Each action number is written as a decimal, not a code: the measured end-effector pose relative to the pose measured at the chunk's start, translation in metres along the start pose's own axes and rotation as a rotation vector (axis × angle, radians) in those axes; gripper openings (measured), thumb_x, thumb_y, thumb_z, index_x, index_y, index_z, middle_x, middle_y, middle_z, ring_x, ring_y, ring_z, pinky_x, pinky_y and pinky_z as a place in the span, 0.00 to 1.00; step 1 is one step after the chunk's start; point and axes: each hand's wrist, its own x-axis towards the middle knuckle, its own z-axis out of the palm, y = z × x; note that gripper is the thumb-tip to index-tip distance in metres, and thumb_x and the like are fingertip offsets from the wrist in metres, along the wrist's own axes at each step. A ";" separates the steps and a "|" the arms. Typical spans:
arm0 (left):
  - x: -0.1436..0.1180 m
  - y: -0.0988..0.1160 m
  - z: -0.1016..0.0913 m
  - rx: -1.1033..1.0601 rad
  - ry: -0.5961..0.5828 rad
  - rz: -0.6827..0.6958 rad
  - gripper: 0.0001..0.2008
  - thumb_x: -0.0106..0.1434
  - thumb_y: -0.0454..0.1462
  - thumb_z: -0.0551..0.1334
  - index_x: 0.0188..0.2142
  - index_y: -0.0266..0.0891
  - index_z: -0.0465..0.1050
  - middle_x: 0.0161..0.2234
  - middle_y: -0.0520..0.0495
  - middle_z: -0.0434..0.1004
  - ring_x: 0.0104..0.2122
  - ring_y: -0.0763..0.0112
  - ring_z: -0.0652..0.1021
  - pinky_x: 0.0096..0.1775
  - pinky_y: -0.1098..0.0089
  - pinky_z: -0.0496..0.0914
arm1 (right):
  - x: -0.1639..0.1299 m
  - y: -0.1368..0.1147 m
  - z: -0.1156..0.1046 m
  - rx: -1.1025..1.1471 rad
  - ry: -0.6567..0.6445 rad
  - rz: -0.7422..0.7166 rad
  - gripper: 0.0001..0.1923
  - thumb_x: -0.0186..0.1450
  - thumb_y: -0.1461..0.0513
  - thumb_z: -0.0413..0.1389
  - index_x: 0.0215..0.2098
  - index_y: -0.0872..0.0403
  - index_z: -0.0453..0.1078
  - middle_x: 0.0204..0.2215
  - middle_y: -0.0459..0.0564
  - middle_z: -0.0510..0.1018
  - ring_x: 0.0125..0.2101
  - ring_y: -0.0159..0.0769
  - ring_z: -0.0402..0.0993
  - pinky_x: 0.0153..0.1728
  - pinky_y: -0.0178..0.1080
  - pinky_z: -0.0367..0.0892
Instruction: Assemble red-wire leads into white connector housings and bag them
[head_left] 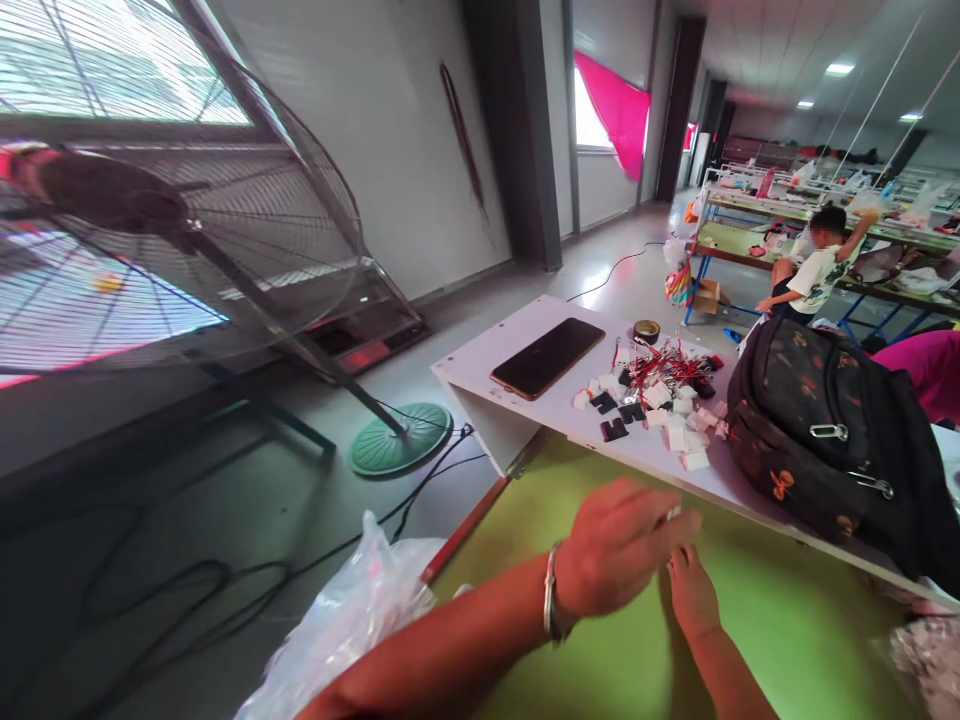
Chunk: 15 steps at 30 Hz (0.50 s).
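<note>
Close in, my left hand [619,545], bangle at the wrist, pinches a small white piece [673,513] over the green tabletop [765,620]; my right hand [691,592] lies beneath, grip unclear. Beyond, small white and black parts [660,405] crowd the white board [517,345].

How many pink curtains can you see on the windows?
2. One big pink curtain hangs at the nearer window; a small bit of pink cloth shows farther down the wall. More may be hidden.

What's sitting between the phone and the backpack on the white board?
Head view: a pile of small white and black parts with red wires, between the phone and backpack.
</note>
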 end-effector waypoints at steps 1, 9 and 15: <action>0.022 -0.008 -0.003 0.016 0.005 -0.013 0.12 0.66 0.30 0.55 0.47 0.39 0.71 0.38 0.46 0.79 0.32 0.70 0.74 0.35 0.68 0.70 | -0.002 -0.003 -0.006 0.021 0.011 -0.030 0.13 0.66 0.65 0.45 0.37 0.54 0.72 0.37 0.55 0.75 0.31 0.37 0.77 0.33 0.37 0.72; 0.076 -0.053 0.030 0.090 -0.314 -0.030 0.08 0.64 0.39 0.61 0.42 0.42 0.76 0.51 0.43 0.74 0.56 0.55 0.68 0.55 0.52 0.65 | -0.002 -0.087 -0.142 0.212 0.187 -0.411 0.12 0.69 0.64 0.47 0.48 0.51 0.67 0.41 0.54 0.74 0.35 0.32 0.74 0.35 0.34 0.72; 0.077 -0.054 0.030 0.038 -0.054 -0.253 0.18 0.63 0.44 0.61 0.50 0.43 0.70 0.53 0.42 0.70 0.54 0.55 0.69 0.56 0.52 0.65 | 0.071 -0.181 -0.257 0.072 0.365 -0.554 0.10 0.71 0.62 0.45 0.44 0.54 0.67 0.39 0.52 0.73 0.38 0.32 0.70 0.40 0.34 0.69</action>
